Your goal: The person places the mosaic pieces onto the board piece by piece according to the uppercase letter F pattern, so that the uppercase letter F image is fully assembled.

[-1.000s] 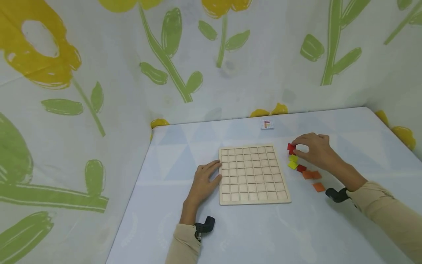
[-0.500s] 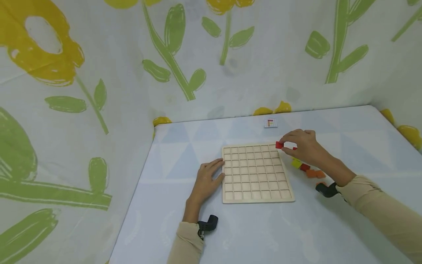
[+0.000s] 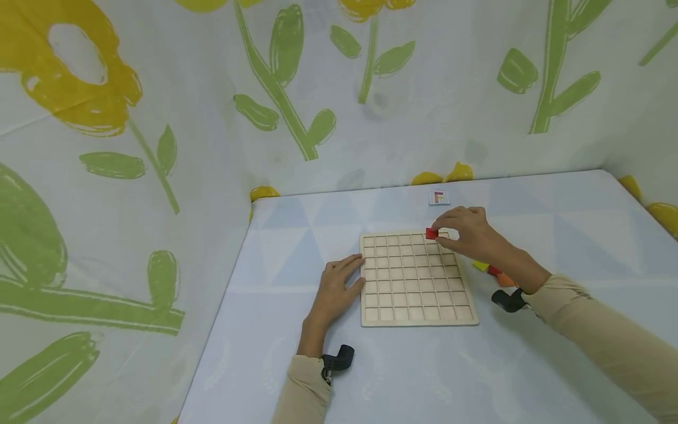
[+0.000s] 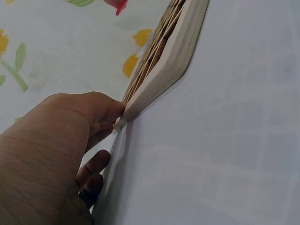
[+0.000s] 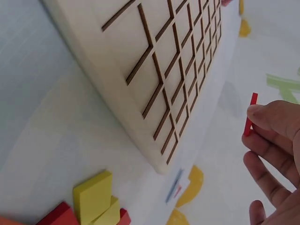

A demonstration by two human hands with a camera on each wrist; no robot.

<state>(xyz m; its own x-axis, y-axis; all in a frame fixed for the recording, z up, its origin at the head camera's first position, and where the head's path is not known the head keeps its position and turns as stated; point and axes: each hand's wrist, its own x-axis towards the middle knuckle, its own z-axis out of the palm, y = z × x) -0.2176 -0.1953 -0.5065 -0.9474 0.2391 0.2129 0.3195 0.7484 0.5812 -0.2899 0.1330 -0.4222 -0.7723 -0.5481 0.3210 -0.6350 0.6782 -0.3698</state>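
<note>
A square wooden grid board (image 3: pixel 413 280) with rows of shallow square cells lies on the table. At its left edge rests my left hand (image 3: pixel 335 288), fingers extended and fingertips touching the rim; in the left wrist view the thumb (image 4: pixel 105 107) meets the board's side. Over the board's far right part, my right hand (image 3: pixel 466 232) pinches a small red square tile (image 3: pixel 431 234) between thumb and index finger. The right wrist view shows that tile edge-on, raised above the board, with the other fingers (image 5: pixel 265 178) loosely bent.
Right of the board lie loose tiles: yellow tiles (image 5: pixel 93 197), a red tile (image 3: pixel 494 270) and an orange tile (image 3: pixel 505 281), some hidden under the right arm. A small card (image 3: pixel 439 197) with a coloured grid pattern lies behind the board. Flower-printed cloth (image 3: pixel 212 147) hangs around the table.
My right hand has picked the red tile from the loose tiles and carried it left over the board's far side. My left hand stays at the board's left edge.
</note>
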